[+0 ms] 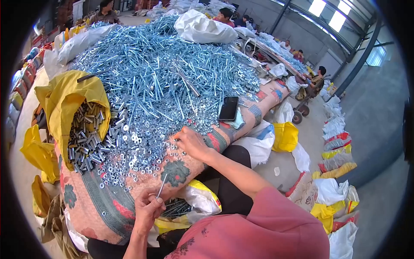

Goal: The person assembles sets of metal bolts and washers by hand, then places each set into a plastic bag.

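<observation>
My left hand [148, 206] is closed around a long thin metal bolt [162, 185] that points up and away from the fingers. At the near edge of the heap, my right hand [189, 141] has its fingers bent and drawn together among small metal nuts [172, 146]. Whatever sits between those fingertips is too small to make out. Flat washers [134, 137] lie left of that hand. Beyond them rises a big pile of long silvery bolts [151, 64]. Short metal sleeves [88, 149] spill from a yellow woven sack [71, 88] on the left.
A flower-patterned cloth [108, 211] covers the work surface. A black phone [228, 108] lies on its right side. My lap holds an open bag with more bolts [177, 207]. Filled sacks [336, 170] line the floor at right, near a hand cart [302, 110]. Other people sit farther back.
</observation>
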`<state>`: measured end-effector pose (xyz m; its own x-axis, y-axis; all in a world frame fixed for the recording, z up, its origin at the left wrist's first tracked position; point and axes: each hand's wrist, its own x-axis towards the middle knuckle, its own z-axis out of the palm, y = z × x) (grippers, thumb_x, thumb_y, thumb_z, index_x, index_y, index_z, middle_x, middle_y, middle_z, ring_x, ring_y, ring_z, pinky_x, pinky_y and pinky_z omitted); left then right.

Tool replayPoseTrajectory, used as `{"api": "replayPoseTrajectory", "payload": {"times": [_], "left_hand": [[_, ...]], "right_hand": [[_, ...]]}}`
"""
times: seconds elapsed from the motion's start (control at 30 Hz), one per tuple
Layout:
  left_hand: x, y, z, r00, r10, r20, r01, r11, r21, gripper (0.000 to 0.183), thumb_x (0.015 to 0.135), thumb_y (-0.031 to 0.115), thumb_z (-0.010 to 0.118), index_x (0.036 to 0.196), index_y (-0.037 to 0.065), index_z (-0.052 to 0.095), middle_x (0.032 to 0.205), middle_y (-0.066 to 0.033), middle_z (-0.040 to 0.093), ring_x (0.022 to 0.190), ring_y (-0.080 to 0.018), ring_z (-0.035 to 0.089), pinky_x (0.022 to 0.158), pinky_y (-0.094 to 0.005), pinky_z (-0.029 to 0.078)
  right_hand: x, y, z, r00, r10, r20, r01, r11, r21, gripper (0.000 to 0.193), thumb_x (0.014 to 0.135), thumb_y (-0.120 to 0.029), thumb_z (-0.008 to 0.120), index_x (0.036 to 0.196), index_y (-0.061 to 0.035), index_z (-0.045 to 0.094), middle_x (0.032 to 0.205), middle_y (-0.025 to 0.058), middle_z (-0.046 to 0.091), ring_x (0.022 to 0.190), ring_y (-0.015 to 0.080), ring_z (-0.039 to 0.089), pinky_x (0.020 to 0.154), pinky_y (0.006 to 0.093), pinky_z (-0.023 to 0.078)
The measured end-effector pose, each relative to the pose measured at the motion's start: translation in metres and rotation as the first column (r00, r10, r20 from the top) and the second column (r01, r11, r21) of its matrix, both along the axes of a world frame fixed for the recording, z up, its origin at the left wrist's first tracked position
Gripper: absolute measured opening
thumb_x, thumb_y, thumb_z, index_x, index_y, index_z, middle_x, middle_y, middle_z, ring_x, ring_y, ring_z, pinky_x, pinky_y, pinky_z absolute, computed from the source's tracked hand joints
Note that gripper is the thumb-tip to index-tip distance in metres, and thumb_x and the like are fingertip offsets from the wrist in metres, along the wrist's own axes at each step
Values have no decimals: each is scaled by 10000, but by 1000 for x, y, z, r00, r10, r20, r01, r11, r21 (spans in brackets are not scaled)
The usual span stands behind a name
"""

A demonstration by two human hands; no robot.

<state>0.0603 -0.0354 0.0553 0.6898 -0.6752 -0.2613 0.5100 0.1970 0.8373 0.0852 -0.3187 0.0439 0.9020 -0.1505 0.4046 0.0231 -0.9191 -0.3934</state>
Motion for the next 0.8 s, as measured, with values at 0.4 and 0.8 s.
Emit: {"api": "replayPoseTrajectory", "payload": {"times": [0.4, 0.8], "left_hand": [[4, 2, -10, 999, 2, -52, -2, 1000, 5, 74, 851, 101, 539, 800, 49, 526, 588, -84, 557, 348, -51, 307, 336, -187, 201], [2, 2, -9, 992, -66, -105, 66, 998, 1, 77, 824, 67, 517, 749, 50, 508, 586, -80, 550, 374, -61, 332, 354, -198, 233]], "right_hand": [[13, -4, 4, 999, -30, -28, 30, 999, 14, 72, 752, -99, 597, 813, -63, 605, 846, 114, 572, 766, 292, 603, 673, 387, 484], [-45, 68, 19, 886, 463, 41, -163, 226, 960, 139, 798, -43, 637, 880, -13, 529, 779, 50, 604, 639, 73, 576, 533, 204, 480]]}}
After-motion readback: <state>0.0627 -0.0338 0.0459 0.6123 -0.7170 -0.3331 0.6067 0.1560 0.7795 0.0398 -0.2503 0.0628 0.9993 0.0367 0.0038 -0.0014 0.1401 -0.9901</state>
